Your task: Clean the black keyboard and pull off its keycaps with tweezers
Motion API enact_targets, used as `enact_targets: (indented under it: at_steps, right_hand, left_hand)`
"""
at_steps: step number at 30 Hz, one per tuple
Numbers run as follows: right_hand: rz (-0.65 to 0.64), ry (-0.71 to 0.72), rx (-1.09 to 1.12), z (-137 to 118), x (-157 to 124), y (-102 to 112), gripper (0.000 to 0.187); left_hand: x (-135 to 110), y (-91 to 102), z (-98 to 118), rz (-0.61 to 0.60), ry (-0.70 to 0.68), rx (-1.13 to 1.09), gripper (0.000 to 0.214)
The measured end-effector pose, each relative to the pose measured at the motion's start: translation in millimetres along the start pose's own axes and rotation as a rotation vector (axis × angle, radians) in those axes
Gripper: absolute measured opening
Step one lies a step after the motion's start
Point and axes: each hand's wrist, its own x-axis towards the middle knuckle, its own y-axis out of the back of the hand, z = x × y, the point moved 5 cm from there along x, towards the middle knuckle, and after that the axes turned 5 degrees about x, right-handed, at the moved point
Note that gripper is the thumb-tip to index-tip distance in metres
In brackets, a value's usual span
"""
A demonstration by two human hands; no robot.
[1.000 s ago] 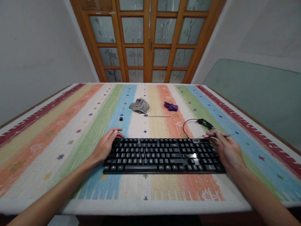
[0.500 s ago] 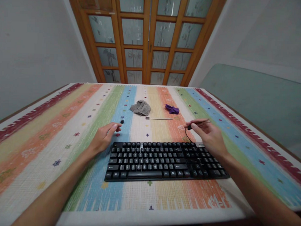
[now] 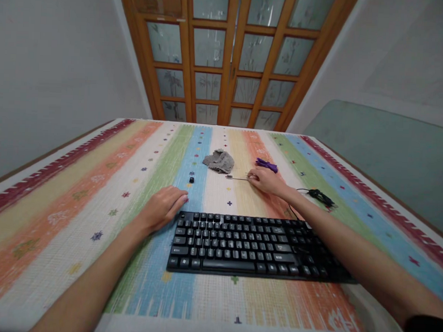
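Observation:
A black keyboard (image 3: 233, 244) lies on the striped tablecloth, its right part hidden under my right forearm. My right hand (image 3: 262, 179) has its fingertips pinched at the right end of a thin brush (image 3: 237, 178), a slim rod with a small dark head at its left end. My left hand (image 3: 166, 206) rests on the cloth by the keyboard's upper left corner, holding nothing, fingers stretched out. Beyond it sits a loose black keycap (image 3: 191, 180).
Behind the brush lies a crumpled grey cloth (image 3: 219, 161), with a purple cloth-like piece (image 3: 266, 164) to its right. A bundled black cable (image 3: 320, 197) rests right of my right forearm. Wooden doors with glass panes stand past the table's far edge.
My right hand has let go of the black cable and moved left to the brush's end. My left hand has lowered onto the cloth. The view has shifted slightly.

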Motion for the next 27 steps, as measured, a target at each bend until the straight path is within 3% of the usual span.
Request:
enact_targets:
  at_steps: [11,17,22,27]
  right_hand:
    - [0.042,-0.213,-0.106,38.4,21.9,2.3,0.021]
    - [0.085,-0.286,-0.113,37.4,30.5,8.3,0.021]
    - [0.129,-0.249,-0.093,13.1,36.6,38.3,0.027]
    - [0.181,0.107,0.201,-54.0,29.3,69.1,0.028]
  left_hand:
    - [-0.5,2.4,1.6,-0.011,-0.009,-0.043,0.035]
    - [-0.7,1.5,3.1,-0.031,-0.028,0.028,0.040]
    - [-0.1,3.6,5.8,-0.033,-0.028,0.045,0.041]
    - [-0.9,7.6,9.3,-0.010,-0.014,-0.011,0.039]
